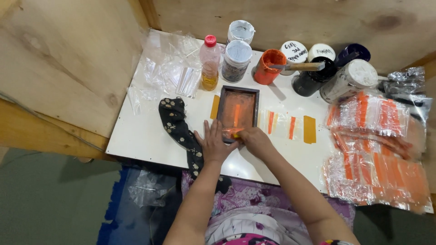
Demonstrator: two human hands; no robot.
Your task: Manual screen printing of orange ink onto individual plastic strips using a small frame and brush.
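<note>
two hands work at the near edge of a small dark-framed printing screen (237, 109) that lies flat on a white table (145, 136). the left hand (212, 144) rests palm down with its fingers spread and released, the fingertips touching the frame's near left corner. the right hand (255, 140) is curled shut around a small yellow-tipped scraper (236, 135), pressed against the frame's near edge; most of the scraper is hidden by the fingers. the mesh inside the frame is coated orange, with a brighter orange stripe down its middle.

just left of the hands a black cloth with pale flowers (178, 127) lies crumpled, trailing off the table's near edge. right of the frame sits a clear plastic bag (281, 124) carrying orange stripes, with a mustard-yellow strip (309, 129) at its right end. further right, stacks of printed bags with orange stripes (377, 149) cover the table's right side. plain clear bags (170, 68) are heaped at the far left corner.

behind the frame stands a row of containers: a plastic bottle with a red cap (210, 63) and amber liquid, a jar with a white lid (236, 61), an open orange paint tin (268, 67) with a wooden-handled tool (299, 66) laid across it, and dark tins (313, 77) beside it.
</note>
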